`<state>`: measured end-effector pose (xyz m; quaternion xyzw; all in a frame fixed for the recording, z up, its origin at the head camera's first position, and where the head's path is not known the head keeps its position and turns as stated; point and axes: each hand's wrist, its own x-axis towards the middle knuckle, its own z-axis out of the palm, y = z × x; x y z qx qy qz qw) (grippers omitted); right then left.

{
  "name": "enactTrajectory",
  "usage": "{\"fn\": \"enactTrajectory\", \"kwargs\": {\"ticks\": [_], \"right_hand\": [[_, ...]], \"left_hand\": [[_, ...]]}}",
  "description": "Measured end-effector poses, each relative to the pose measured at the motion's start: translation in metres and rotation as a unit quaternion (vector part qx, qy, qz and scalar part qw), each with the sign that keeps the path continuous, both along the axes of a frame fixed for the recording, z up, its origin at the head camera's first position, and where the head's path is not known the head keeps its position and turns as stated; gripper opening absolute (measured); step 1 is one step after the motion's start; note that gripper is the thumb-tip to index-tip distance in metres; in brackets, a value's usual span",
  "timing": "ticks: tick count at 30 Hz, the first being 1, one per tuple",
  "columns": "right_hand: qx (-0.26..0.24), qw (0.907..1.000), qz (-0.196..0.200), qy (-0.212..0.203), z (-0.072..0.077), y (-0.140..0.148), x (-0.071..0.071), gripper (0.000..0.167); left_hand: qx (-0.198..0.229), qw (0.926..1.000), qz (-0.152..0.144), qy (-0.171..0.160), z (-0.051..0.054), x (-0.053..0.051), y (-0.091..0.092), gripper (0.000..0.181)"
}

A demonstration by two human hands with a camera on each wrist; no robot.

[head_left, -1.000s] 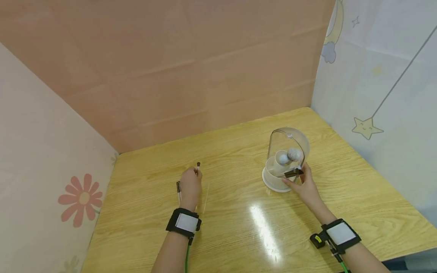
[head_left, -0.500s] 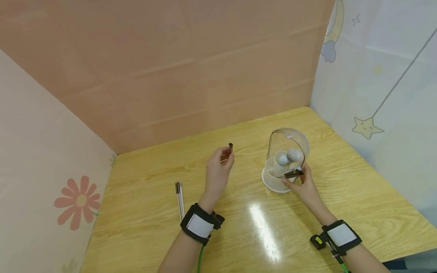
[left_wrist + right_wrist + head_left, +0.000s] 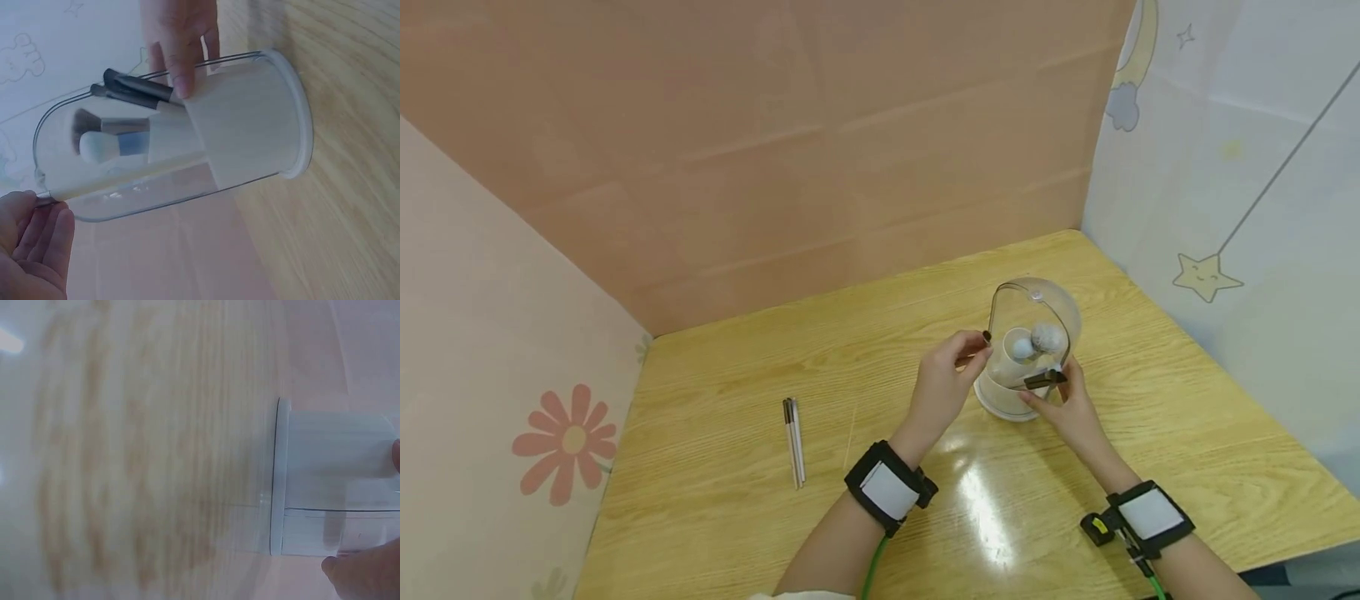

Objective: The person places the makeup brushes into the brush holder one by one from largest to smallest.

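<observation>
The left hand (image 3: 943, 375) is moving right, pinching a brush (image 3: 125, 178). It is apparently loading the holder (image 3: 1002, 402) the right hand (image 3: 1070, 408) is grasping; lowering seems needed next.

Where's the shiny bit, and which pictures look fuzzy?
Head view: a bright white glare streak on the wooden table, on the near side of the brush holder; left wrist view: hazy and washed out, with soft edges on the white-tipped brush; right wrist view: the wood grain looks smeared, with another bright spot near the upper left corner.
</observation>
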<state>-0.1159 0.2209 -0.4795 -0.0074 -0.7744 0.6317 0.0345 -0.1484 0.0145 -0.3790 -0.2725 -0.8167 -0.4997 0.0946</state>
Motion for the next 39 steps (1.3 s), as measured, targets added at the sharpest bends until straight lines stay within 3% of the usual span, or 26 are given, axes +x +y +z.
{"fn": "enactTrajectory", "kwargs": {"ticks": [5,13,28,39], "right_hand": [[0.002,0.9999,-0.002,0.01,-0.001,0.0,-0.001,0.098],[-0.001,0.9999,0.001,0.011,-0.001,-0.002,0.0,0.098],[0.0,0.9998,0.0,0.02,0.0,-0.003,-0.001,0.092],[0.005,0.9997,-0.006,0.023,-0.001,-0.003,-0.002,0.09]], "left_hand": [[-0.037,0.9991,-0.018,0.003,-0.009,0.002,0.01,0.021],[-0.09,0.9951,-0.034,-0.023,-0.02,0.003,0.019,0.021],[-0.179,0.9834,-0.027,0.012,-0.043,-0.004,0.04,0.021],[-0.215,0.9764,-0.021,0.013,-0.044,-0.002,0.041,0.025]]}}
